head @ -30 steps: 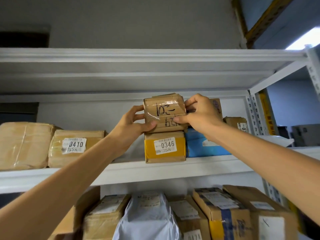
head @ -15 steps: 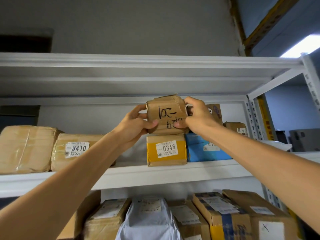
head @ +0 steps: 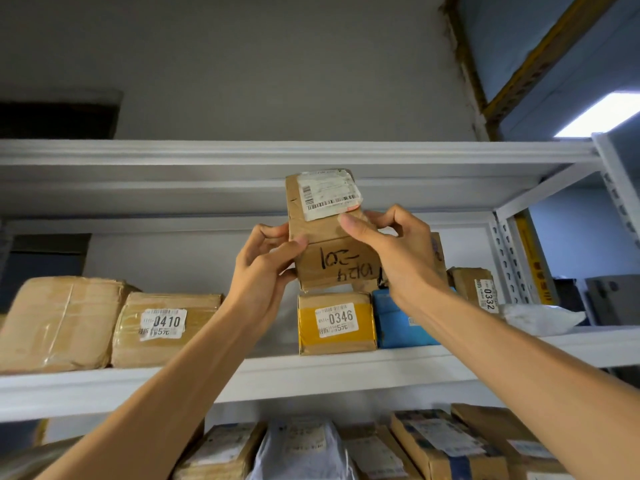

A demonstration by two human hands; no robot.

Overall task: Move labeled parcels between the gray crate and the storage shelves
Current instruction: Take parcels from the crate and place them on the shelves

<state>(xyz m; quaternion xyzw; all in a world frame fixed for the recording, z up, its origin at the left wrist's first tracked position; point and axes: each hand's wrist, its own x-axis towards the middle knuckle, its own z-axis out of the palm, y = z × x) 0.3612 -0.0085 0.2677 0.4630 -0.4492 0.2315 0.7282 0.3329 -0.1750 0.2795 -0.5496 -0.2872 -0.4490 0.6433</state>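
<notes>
Both left hand (head: 263, 277) and right hand (head: 398, 259) grip barcoded box (head: 327, 202) above parcel 0346 (head: 336, 323).

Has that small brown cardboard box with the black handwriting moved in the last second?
Yes. The small brown cardboard box has tipped forward toward the camera, so its white-labelled top now shows. It is lifting slightly off the yellow-banded parcel marked 0346.

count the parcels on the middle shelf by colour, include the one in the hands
Brown cardboard: 5 (large taped brown parcel, brown box labelled 0410, brown box labelled 0332, half-hidden brown box behind the right hand, handwritten brown box gripped by it and the left hand)
Yellow-banded cardboard box labelled 0346: 1
Blue parcel: 1
White plastic bag: 1
Total: 8
</notes>
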